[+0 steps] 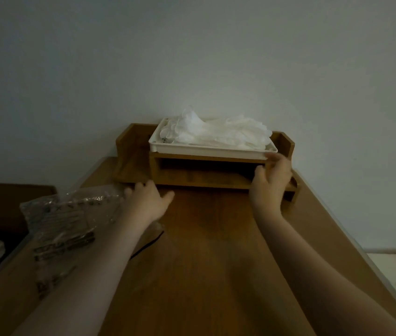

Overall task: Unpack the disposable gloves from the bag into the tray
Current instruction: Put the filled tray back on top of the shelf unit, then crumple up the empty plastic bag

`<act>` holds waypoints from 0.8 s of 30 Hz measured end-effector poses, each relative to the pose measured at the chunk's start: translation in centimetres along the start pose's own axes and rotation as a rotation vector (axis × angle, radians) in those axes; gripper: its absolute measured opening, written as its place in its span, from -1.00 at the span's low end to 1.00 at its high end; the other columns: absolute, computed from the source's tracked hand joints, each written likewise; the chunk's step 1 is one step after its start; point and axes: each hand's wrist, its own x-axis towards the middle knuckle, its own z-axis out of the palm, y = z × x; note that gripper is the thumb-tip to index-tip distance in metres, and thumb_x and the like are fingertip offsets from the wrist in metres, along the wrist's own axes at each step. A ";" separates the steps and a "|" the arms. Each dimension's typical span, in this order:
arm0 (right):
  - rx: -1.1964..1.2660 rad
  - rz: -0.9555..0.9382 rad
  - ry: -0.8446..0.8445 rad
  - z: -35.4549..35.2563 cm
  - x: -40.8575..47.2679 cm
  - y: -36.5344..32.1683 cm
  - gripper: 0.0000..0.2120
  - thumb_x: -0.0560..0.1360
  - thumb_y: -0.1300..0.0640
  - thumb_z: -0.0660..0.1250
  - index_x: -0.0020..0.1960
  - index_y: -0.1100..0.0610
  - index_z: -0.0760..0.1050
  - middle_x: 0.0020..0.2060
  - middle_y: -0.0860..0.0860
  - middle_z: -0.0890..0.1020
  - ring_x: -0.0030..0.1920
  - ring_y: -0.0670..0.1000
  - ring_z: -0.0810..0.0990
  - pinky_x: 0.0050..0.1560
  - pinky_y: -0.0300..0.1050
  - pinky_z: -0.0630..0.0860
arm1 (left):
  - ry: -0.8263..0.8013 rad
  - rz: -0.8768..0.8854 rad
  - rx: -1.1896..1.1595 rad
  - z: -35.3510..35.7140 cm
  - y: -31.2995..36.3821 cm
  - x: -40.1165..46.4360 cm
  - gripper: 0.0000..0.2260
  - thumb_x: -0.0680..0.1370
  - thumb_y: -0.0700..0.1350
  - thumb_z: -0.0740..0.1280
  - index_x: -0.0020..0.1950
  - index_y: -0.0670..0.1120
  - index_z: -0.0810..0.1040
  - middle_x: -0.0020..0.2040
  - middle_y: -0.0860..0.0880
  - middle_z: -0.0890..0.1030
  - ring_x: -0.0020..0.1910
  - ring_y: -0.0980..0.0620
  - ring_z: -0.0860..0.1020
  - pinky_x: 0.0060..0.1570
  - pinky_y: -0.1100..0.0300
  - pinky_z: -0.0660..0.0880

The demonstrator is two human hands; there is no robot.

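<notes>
Two bare hands reach over a wooden tabletop (216,251). The right hand (270,180) touches the near right corner of the white tray (212,151), fingers loosely extended and clamped on nothing. The tray sits on a wooden shelf unit (201,174) at the far edge, against the wall, heaped with translucent disposable gloves (218,135). The left hand (147,200), fingers relaxed and apart, rests by the crumpled clear bag (68,214), which lies at near left.
</notes>
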 end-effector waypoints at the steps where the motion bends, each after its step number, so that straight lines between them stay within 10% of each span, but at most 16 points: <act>1: 0.002 0.020 -0.084 -0.1 -1.5 -0.4 -0.69 0.51 0.34 0.15 -0.06 -0.10 0.38 0.04 -0.15 0.40 0.23 0.03 0.39 0.26 0.12 0.41 | -0.123 -0.049 0.020 0.8 -0.5 -1.4 -0.25 0.50 0.34 0.14 0.53 -0.06 0.07 0.53 -0.15 0.06 0.48 -0.26 0.06 0.39 -0.21 0.17; 4: -0.033 0.075 -0.313 0.0 -4.5 -0.5 -0.66 0.53 0.35 0.14 -0.15 -0.10 0.41 0.09 -0.03 0.45 0.19 0.03 0.43 0.23 0.04 0.44 | -0.215 -0.119 0.002 3.6 -1.6 -4.5 -0.06 0.45 0.35 0.23 0.54 -0.10 -0.21 0.55 -0.16 -0.20 0.51 -0.26 -0.07 0.42 -0.19 0.09; 9: -0.056 0.160 -0.643 -0.8 -8.0 -0.6 -0.75 0.61 0.20 0.14 0.25 -0.01 0.41 0.29 -0.02 0.42 0.31 -0.01 0.39 0.15 -0.23 0.37 | 0.158 0.134 0.085 6.5 -3.9 -6.5 -0.65 0.62 -0.04 0.19 0.34 -0.18 0.36 0.24 -0.17 0.52 0.08 -0.06 0.55 0.03 0.12 0.51; 14: -0.031 0.171 -0.929 -1.1 -10.5 0.3 -0.19 0.48 -0.17 0.33 0.51 -0.24 -0.15 0.54 -0.05 0.00 0.52 0.06 0.02 0.45 0.22 0.16 | -0.146 0.470 -0.387 6.0 -3.5 -10.2 -0.81 0.64 -0.08 0.13 -0.07 0.05 0.50 -0.09 0.05 0.60 -0.10 0.08 0.56 -0.17 0.29 0.41; 17: -0.031 0.351 -0.949 -1.3 -11.2 0.4 0.17 0.12 -0.42 0.46 0.47 -0.33 -0.25 0.55 0.02 -0.06 0.50 0.16 0.14 0.37 0.26 0.31 | -0.087 0.444 -0.790 5.3 -2.0 -12.7 -0.82 0.64 -0.04 0.12 -0.08 0.08 0.47 -0.32 0.13 0.48 -0.39 0.18 0.45 -0.35 0.32 0.38; 20: 0.159 0.552 -1.076 -1.8 -12.2 0.5 -0.02 0.30 -0.28 0.37 0.53 -0.16 -0.11 0.29 0.13 0.47 0.00 0.06 0.63 -0.07 -0.02 0.56 | 0.008 0.267 -1.184 4.6 -0.7 -13.0 -0.82 0.64 -0.07 0.11 -0.07 -0.02 0.47 -0.39 0.06 0.40 -0.44 0.14 0.37 -0.43 0.30 0.35; 24: 0.406 0.669 -1.243 -3.1 -13.5 -0.3 -0.57 0.50 -0.12 0.25 0.26 0.11 0.42 -0.21 -0.05 0.57 -0.32 -0.13 0.51 -0.31 -0.27 0.47 | 0.003 0.317 -1.458 3.5 0.5 -13.5 -0.80 0.64 -0.12 0.11 -0.09 -0.04 0.49 -0.41 0.09 0.38 -0.42 0.11 0.33 -0.34 0.21 0.32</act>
